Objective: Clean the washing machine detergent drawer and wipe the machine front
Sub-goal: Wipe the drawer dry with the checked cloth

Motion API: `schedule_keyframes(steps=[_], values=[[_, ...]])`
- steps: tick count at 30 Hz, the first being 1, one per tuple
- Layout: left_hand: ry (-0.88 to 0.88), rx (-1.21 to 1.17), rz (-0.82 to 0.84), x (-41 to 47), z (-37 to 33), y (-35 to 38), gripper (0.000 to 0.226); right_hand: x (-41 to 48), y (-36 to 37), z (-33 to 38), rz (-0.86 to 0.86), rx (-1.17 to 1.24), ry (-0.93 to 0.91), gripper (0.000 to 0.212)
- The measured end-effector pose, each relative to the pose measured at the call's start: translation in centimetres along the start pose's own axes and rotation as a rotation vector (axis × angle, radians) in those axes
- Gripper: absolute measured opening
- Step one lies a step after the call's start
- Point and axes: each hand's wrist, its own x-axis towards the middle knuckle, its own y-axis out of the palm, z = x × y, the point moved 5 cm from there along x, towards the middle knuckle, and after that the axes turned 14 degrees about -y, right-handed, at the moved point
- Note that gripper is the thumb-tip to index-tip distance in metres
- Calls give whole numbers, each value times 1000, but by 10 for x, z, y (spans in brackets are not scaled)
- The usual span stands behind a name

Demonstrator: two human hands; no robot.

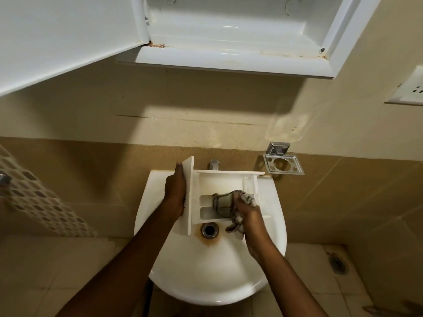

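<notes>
The white detergent drawer (218,180) is held across a white sink (206,282), open side up. Its front panel stands on edge at the left, and its far end reaches the back rim by the tap (214,164).

The left hand (175,195) lies flat on the panel's outer face, fingers straight and pressed together, pointing away from the person; the thumb is hidden. The right hand (248,216) comes in from the right with its fingers curled round a striped cloth (223,203), pushing it down inside the drawer just beside two small rectangular pockets. A tail of the cloth hangs over the near edge, close to the rust-stained drain (209,229).

On the wall are a chrome holder (283,164), an open white cabinet (229,58) above and a socket (412,88) at the right.
</notes>
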Motion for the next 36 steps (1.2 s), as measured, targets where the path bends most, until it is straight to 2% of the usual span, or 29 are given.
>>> schedule_keyframes(steps=[2, 4, 7, 8, 10, 11, 13, 15, 17, 19, 23, 25, 27, 29, 33, 36], values=[[-13, 5, -2, 2, -1, 1, 57, 9, -16, 9, -81, 227, -1, 39], [-35, -18, 3, 2, 0, 0, 55, 22, -33, 18, -167, 324, -22, 47], [-73, -54, 7, 8, 1, -1, 63, 53, -60, 47, -332, 297, -198, 65], [-76, -54, 9, 9, 1, -1, 65, 63, -68, 62, -384, 230, -309, 58], [-68, -31, -1, 6, 0, 0, 62, 82, -79, 94, -407, -17, -569, 30], [-62, -18, -5, 4, -1, 1, 60, 92, -82, 107, -375, -222, -703, 27], [-55, 0, -11, 4, 1, 3, 59, 119, -83, 113, -224, -788, -849, 53], [-60, -1, -20, 6, 4, 2, 60, 141, -83, 92, 25, -1289, -703, 60], [-68, -20, -11, 12, 9, 0, 61, 148, -87, 63, 236, -1507, -462, 85], [-70, -32, -9, 13, 12, -2, 61, 147, -89, 52, 272, -1521, -408, 97], [-60, -73, -27, 10, 15, -8, 58, 139, -85, 61, 221, -1489, -455, 95], [-58, -93, -36, 5, 18, -14, 59, 123, -80, 68, 82, -1364, -642, 77], [-38, -123, -48, 1, 21, -22, 58, 95, -72, 69, -37, -1131, -817, 48], [-27, -152, -33, -1, 26, -33, 59, 68, -66, 59, -75, -994, -876, 34], [3, -222, -18, 5, 41, -64, 63, 39, -58, 16, -29, -964, -802, 19], [7, -269, -11, -32, 47, -79, 57, 30, -50, -17, 45, -960, -628, 23]])
